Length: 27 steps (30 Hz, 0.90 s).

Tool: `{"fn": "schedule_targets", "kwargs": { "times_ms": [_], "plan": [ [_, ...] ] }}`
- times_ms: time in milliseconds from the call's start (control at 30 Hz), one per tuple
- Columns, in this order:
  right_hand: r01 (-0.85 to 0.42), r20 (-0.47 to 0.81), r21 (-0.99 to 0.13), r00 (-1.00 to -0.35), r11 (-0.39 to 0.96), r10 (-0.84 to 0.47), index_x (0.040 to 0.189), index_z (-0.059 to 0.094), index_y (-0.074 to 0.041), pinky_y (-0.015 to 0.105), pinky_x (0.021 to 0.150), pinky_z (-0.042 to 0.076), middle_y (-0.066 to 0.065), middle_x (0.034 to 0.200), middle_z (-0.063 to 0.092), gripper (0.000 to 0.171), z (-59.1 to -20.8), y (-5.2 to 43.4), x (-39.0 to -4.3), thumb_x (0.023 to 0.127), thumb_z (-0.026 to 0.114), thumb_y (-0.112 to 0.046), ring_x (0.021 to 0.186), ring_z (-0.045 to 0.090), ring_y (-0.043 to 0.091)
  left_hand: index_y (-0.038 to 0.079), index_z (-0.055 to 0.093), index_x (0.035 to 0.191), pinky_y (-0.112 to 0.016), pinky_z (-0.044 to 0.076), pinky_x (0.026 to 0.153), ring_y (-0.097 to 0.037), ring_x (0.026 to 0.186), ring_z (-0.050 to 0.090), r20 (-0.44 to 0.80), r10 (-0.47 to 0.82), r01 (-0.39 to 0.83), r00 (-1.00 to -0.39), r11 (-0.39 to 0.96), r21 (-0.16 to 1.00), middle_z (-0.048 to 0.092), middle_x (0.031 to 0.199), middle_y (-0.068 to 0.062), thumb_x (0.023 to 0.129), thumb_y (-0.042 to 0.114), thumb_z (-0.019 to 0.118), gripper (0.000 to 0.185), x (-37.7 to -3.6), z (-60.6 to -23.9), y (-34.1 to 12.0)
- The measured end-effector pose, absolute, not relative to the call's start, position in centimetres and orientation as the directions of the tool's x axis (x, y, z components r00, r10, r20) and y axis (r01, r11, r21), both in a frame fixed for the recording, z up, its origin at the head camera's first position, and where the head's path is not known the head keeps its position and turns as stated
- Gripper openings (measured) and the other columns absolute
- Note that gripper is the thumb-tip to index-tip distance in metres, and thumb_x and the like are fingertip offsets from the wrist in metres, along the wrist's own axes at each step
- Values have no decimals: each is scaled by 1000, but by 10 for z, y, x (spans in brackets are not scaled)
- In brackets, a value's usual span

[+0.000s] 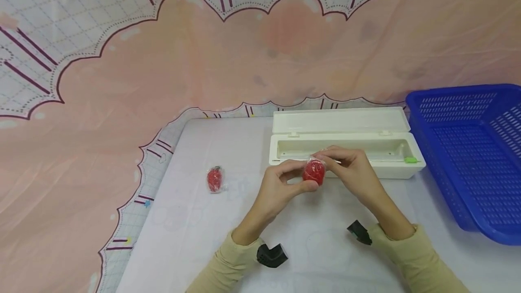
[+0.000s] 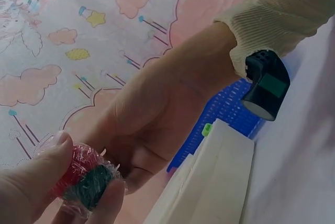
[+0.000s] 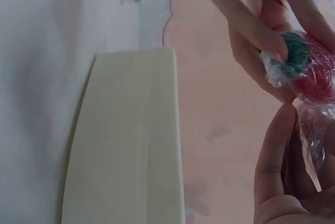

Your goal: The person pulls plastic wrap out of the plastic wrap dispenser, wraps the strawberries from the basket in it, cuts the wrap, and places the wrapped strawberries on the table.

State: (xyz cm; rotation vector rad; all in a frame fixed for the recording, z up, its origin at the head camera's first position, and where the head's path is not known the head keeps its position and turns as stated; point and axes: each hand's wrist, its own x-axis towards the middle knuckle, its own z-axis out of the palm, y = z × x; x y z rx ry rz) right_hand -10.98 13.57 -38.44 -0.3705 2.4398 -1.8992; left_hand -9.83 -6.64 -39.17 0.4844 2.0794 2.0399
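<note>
A red strawberry with a green top, wrapped in clear plastic film, is held up in front of the white box. My left hand grips it between thumb and fingers, the green top towards the fingertips. From the other side my right hand pinches loose film that trails off the strawberry, as the right wrist view shows. Another wrapped strawberry lies on the table to the left, apart from both hands.
Behind the hands stands the long white box, its lid raised and a green slider at its right end. A blue plastic basket is at the right. White cloth covers the table; a patterned curtain hangs behind.
</note>
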Motion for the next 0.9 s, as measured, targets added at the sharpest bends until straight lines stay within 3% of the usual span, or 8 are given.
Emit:
{"fn": "schedule_targets", "kwargs": {
  "times_ms": [133, 333, 567, 767, 900],
  "plan": [
    [-172, 121, -962, -965, 212, -232, 114, 74, -6, 26, 88, 54, 0, 110, 72, 25, -383, 135, -109, 99, 62, -22, 108, 64, 14, 3, 68, 120, -30, 56, 87, -16, 107, 64, 85, 359, 81, -929, -25, 996, 65, 120, -11, 79, 14, 84, 46, -98, -390, -66],
    [-181, 120, -961, -954, 207, -275, 112, 75, -5, 27, 92, 52, 1, 114, 70, 27, -384, 133, -108, 102, 57, -23, 113, 61, 13, 0, 65, 117, -27, 57, 83, -16, 107, 64, 56, 348, 38, -936, -60, 997, 63, 118, -10, 78, 7, 84, 44, -96, -388, -63],
    [-205, 136, -959, -938, 194, -320, 110, 76, -6, 26, 95, 50, 4, 122, 68, 29, -386, 134, -108, 104, 52, -22, 117, 60, 12, 4, 48, 104, -40, 60, 81, -19, 103, 65, 57, 326, 10, -944, -145, 989, 61, 108, -7, 77, 11, 86, 48, -96, -389, -64],
    [-166, 85, -961, -939, 222, -334, 112, 74, -1, 34, 96, 51, 10, 122, 69, 33, -385, 132, -108, 106, 49, -21, 111, 63, 9, 6, 45, 113, -42, 60, 78, -18, 99, 65, 73, 309, 15, -948, -188, 982, 57, 108, -6, 75, 9, 87, 57, -95, -390, -64],
    [-147, 63, -962, -940, 231, -334, 113, 71, 4, 28, 93, 53, 16, 121, 68, 34, -385, 131, -107, 106, 47, -18, 108, 64, 9, 5, 51, 123, -36, 60, 79, -16, 95, 65, 92, 291, 52, -952, -140, 989, 56, 104, -4, 76, 7, 86, 59, -95, -391, -64]
  ]
}}
